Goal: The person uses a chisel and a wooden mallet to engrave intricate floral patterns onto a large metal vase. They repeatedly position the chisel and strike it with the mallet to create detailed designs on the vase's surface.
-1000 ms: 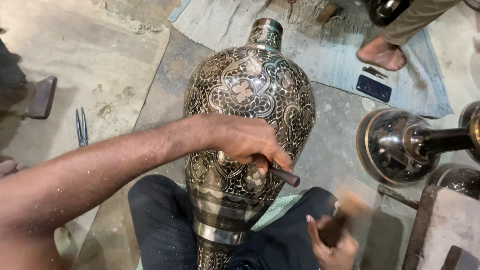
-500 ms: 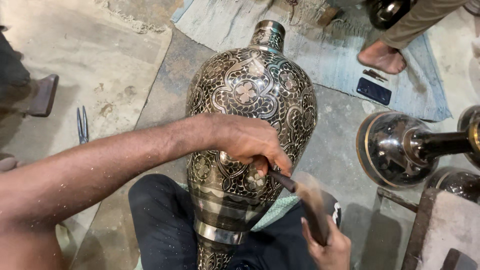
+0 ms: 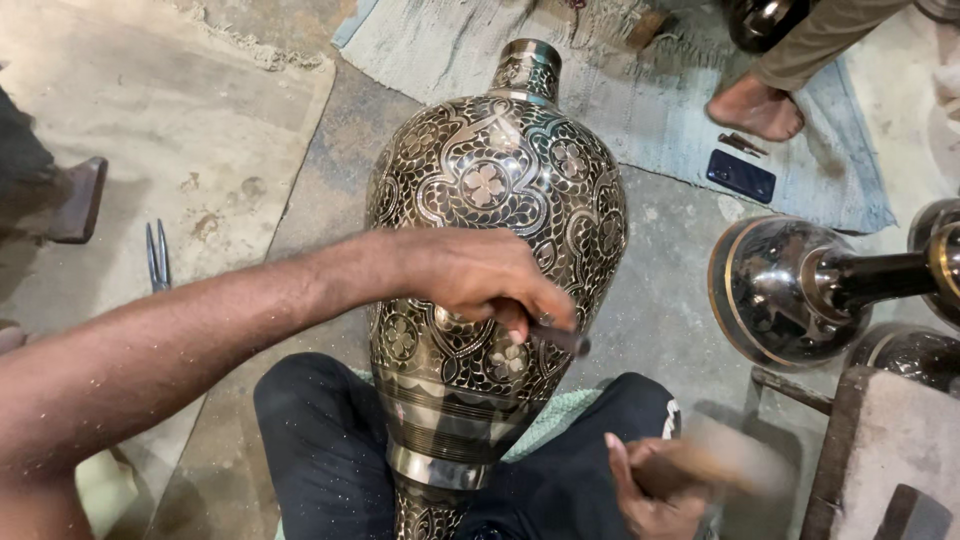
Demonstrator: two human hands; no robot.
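The engraved metal vase lies on its side across the person's lap, its foot between the dark-trousered legs and its neck pointing away over the stone floor; nearest the camera, the right hand is closed in a full grip round a blurred wooden hammer handle, low and to the right of the vase; above it, the left hand rests on the vase's belly, its grip pinching a thin chisel whose tip meets the patterned surface; left on the floor lie pliers; to the right stand other dark polished vases; farther off, a phone lies on a pale mat beside another person's bare foot.
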